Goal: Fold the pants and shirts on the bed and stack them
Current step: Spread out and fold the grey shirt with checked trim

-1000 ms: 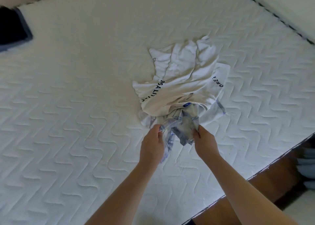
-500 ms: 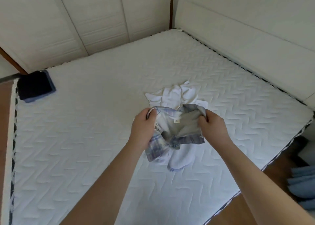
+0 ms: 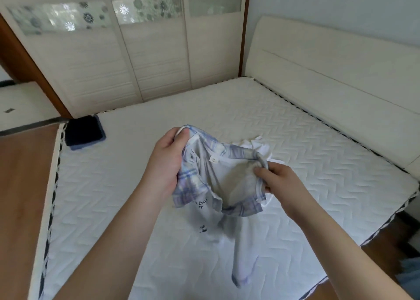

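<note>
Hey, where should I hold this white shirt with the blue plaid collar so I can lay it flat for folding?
Probably at the two shoulders of the white shirt with the blue plaid collar, one from each side. The left hand and right hand now pinch the bunched collar, so the body hangs crumpled; shoulder grips should spread it.

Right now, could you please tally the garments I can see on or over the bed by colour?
Blue-plaid and white shirt, held up by both hands: 1
White garment on the mattress: 1
Dark folded garment at the bed's far corner: 1
Total: 3
</note>
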A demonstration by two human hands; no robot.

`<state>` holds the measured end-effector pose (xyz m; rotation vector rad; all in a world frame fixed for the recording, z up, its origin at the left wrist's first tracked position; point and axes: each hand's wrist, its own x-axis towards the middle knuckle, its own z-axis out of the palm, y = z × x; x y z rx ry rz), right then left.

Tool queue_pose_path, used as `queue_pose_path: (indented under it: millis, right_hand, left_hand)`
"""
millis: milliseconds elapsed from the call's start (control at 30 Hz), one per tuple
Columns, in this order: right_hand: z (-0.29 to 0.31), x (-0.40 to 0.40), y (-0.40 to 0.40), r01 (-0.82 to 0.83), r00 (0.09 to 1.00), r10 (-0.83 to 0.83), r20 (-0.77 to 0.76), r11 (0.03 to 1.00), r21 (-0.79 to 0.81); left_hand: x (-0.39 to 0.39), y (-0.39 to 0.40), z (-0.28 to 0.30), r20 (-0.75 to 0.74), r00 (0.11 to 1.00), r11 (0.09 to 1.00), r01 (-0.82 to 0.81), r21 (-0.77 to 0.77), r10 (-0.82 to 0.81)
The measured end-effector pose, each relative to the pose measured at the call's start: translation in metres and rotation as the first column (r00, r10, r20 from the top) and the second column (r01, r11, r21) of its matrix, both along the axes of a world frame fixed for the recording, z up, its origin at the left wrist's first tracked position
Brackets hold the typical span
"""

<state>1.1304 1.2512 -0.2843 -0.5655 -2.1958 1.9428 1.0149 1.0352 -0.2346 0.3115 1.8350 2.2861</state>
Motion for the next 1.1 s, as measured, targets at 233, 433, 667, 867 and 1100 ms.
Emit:
queue_pose_path:
  millis: [233,433,667,867,1100]
  right_hand:
    - [0.074,-0.039,-0.059,-0.089,0.975,0.093,-0.201,0.996,0.028]
    - [0.095,-0.054,-0.099,-0.228,0.952,0.173,-0.251,0.951,-0.209]
    - [0.075,-0.060,-0.124,-0.394,0.913,0.330,-0.239,0.863,-0.315]
    - [0.047,-0.058,-0.149,-0.564,0.819,0.494,-0.291,0.786,-0.253]
    - [0.041,-0.046,-0.210,-0.718,0.688,0.647,-0.329,0.671,-0.184]
  left_hand:
    - [0.003,-0.055,0.069,-0.112,0.986,0.992,-0.124,0.027,0.126]
    - [0.021,-0.095,0.088,-0.116,0.965,0.972,-0.237,0.001,0.235]
    - [0.057,-0.133,0.071,-0.407,0.818,0.721,-0.561,-0.407,0.407]
    - [0.095,-0.158,0.047,-0.439,0.746,0.506,-0.664,-0.551,0.501]
    - [0.154,-0.208,0.036,-0.381,0.622,0.353,-0.739,-0.573,0.684]
